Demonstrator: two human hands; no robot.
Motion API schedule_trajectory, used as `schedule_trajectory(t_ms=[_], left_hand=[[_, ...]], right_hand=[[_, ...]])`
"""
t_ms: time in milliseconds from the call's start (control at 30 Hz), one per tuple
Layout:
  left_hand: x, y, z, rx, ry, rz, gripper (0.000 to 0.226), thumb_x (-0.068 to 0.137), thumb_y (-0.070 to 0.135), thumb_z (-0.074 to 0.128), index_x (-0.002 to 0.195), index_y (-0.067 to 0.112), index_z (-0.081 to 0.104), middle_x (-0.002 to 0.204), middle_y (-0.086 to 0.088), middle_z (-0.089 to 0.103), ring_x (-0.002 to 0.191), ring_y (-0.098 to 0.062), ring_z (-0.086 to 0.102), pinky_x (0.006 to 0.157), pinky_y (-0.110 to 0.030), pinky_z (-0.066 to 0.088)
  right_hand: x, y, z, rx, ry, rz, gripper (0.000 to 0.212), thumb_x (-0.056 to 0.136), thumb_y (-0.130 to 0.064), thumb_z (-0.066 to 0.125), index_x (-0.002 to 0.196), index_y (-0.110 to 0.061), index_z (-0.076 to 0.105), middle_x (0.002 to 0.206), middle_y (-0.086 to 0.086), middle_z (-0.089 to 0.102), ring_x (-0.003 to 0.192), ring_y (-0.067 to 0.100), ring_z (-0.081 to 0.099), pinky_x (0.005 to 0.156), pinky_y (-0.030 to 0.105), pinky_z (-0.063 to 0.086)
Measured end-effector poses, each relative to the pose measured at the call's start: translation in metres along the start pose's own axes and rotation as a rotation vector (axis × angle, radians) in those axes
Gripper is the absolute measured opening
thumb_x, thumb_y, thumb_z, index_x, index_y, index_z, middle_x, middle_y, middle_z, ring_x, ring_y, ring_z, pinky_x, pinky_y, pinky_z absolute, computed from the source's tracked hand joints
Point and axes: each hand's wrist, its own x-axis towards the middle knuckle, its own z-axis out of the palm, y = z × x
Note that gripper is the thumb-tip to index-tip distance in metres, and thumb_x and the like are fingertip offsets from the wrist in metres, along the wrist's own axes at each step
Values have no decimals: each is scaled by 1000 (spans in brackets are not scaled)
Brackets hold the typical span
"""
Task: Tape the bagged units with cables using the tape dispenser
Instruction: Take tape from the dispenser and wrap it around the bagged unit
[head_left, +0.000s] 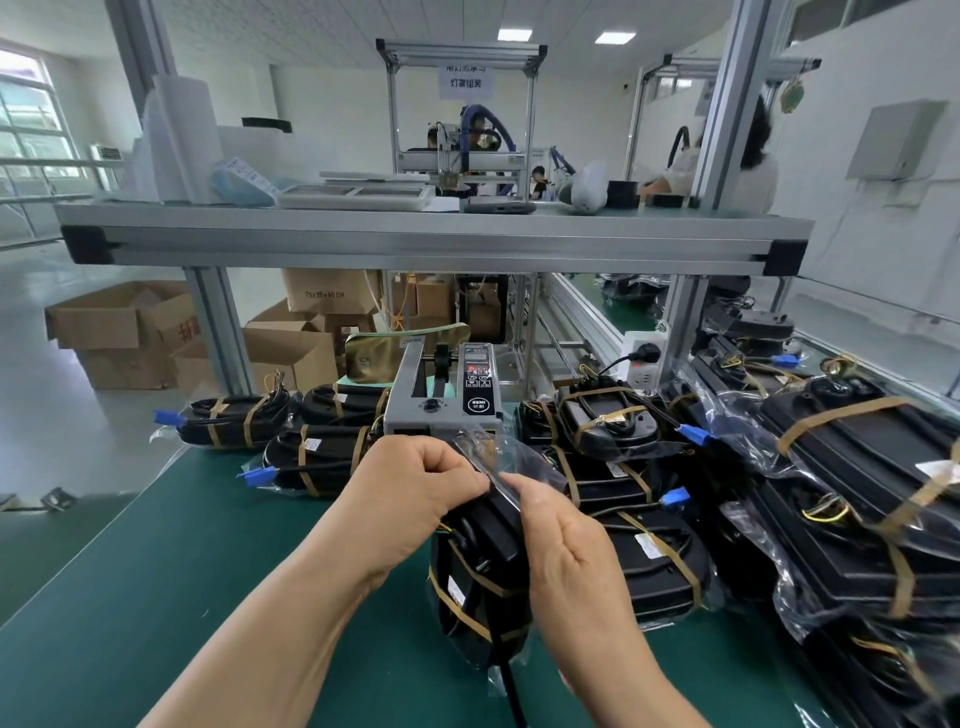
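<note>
Now | L hand (415, 488) + R hand (566, 551) pinch bag flap (485, 460) of bagged unit (483, 577), upright beneath | tape dispenser (447, 400) just ahead, L nearer

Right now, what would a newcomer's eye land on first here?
First, the left hand and right hand at centre, both pinching the clear bag around a black bagged unit that stands on the green mat. Directly behind them sits the grey tape dispenser. Taped units pile up high on the right, with a few more lying to the left of the dispenser.
</note>
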Motion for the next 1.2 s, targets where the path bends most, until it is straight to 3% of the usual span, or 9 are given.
schedule_trajectory(t_ms=[200,333,500,667,767,867,1033,1100,1200], left_hand=[[-1,2,2,18,37,-1,20,79,14,76,62,9,69,63,-5,65,60,-14,59,71,-40,56],[-3,1,3,51,64,-8,18,80,14,75,67,4,67,65,-11,65,63,-18,59,78,-48,57],[-3,0,4,104,87,0,18,78,18,75,66,8,67,64,-9,65,62,-18,59,76,-49,57],[-2,-5,6,157,125,10,9,74,27,74,70,23,67,55,6,59,51,-5,52,61,-37,54],[-1,-11,7,175,182,6,20,69,39,75,77,28,60,51,20,49,46,1,44,52,-24,42],[-2,-14,7,168,187,15,33,60,57,73,77,32,59,51,21,49,45,2,43,44,-14,36],[5,-20,5,169,218,55,13,80,42,75,76,40,63,49,17,48,43,1,42,46,-16,38],[5,-21,6,161,206,65,15,75,49,76,77,40,63,50,17,47,44,1,41,46,-17,37],[3,-20,7,166,167,89,41,52,70,70,81,43,61,52,19,47,46,1,42,43,-14,36]], right_hand=[[0,3,0,20,8,37,38,108,-31,36,104,-40,73,94,-12,75,91,4,69,88,37,56],[-1,2,1,6,-5,4,39,109,-32,35,102,-45,71,94,-13,74,91,4,68,83,30,55],[-2,3,0,12,-4,-7,37,108,-34,36,98,-31,72,90,-2,72,86,11,67,79,31,53],[-1,3,0,16,-20,-10,37,108,-33,36,99,-35,72,91,-7,73,87,6,67,79,29,53],[-2,3,-2,25,-28,-10,38,108,-34,35,100,-41,71,93,-13,73,88,2,68,77,25,54],[-2,1,-2,30,-33,-36,38,107,-34,35,97,-47,70,98,-22,72,94,-5,66,74,12,50],[-2,3,0,51,-56,-16,37,108,-36,35,99,-36,70,93,1,73,87,15,68,79,39,55],[-2,3,0,43,-45,-27,38,108,-35,35,96,-42,70,93,-3,73,85,11,68,75,31,55],[-2,1,-2,36,-24,-36,44,107,-35,36,90,-56,70,92,-25,72,88,-7,66,68,8,48]])
